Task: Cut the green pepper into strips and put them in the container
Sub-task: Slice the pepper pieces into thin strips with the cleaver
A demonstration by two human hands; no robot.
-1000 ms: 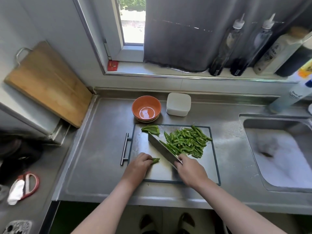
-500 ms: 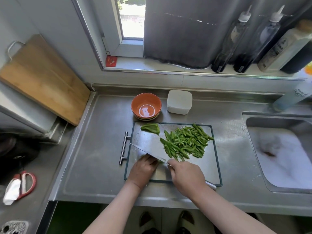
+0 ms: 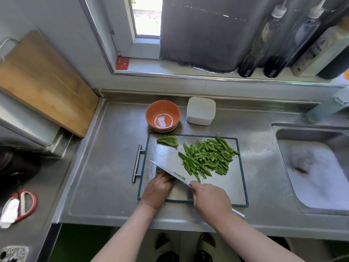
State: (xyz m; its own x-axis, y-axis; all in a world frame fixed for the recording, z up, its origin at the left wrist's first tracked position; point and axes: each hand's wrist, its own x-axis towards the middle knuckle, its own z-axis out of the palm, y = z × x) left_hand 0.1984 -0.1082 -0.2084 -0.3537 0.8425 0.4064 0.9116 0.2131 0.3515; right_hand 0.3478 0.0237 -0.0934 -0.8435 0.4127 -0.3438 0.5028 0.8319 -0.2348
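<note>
A metal cutting board (image 3: 234, 188) with a dark rim lies on the steel counter. On its right half lies a heap of green pepper strips (image 3: 207, 157). One uncut pepper piece (image 3: 168, 140) sits at the board's far left corner. My right hand (image 3: 211, 201) grips the handle of a cleaver (image 3: 168, 167), whose blade lies tilted across the board. My left hand (image 3: 158, 188) holds down a small pepper piece (image 3: 159, 171) beside the blade, with only its edge showing. Behind the board stands a white square container (image 3: 201, 110).
Stacked orange bowls (image 3: 162, 116) stand left of the container. A sink (image 3: 313, 173) full of foam is at the right. A wooden board (image 3: 43, 80) leans at the back left. Bottles (image 3: 264, 38) line the window sill. Red scissors (image 3: 22, 205) lie at the far left.
The cleaver blade swung left from beside the strip heap to sit over the piece under my left hand. My view has dropped closer to the board.
</note>
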